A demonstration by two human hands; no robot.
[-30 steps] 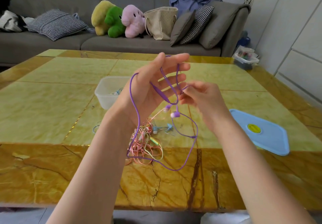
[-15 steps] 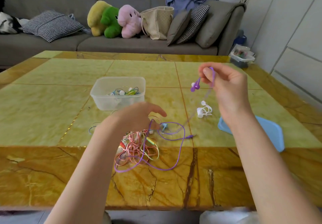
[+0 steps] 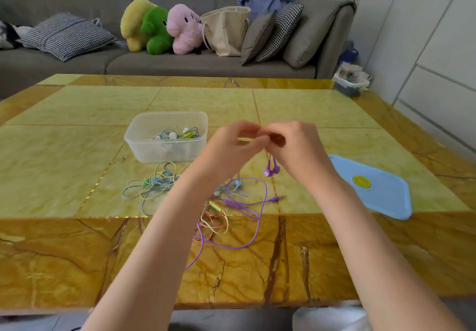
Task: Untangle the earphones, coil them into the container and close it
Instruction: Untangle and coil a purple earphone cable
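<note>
Both hands have come together above the middle of the table since half a second ago, when the right was raised alone with the earbuds and the left hovered low over the tangle. Now the left hand [image 3: 233,142] and right hand [image 3: 293,144] meet fingertip to fingertip, forearms converging from the near edge, fingers curled and pinching the purple earphone cable [image 3: 253,203]. Its two purple earbuds [image 3: 271,170] dangle just beneath the right hand, while the rest of the cable loops on the yellow marble table [image 3: 77,165] among tangled pink, yellow and blue earphones [image 3: 159,182]. Behind stands the clear plastic container [image 3: 167,136] holding coiled earphones; the blue lid [image 3: 373,186] lies well to the right.
</note>
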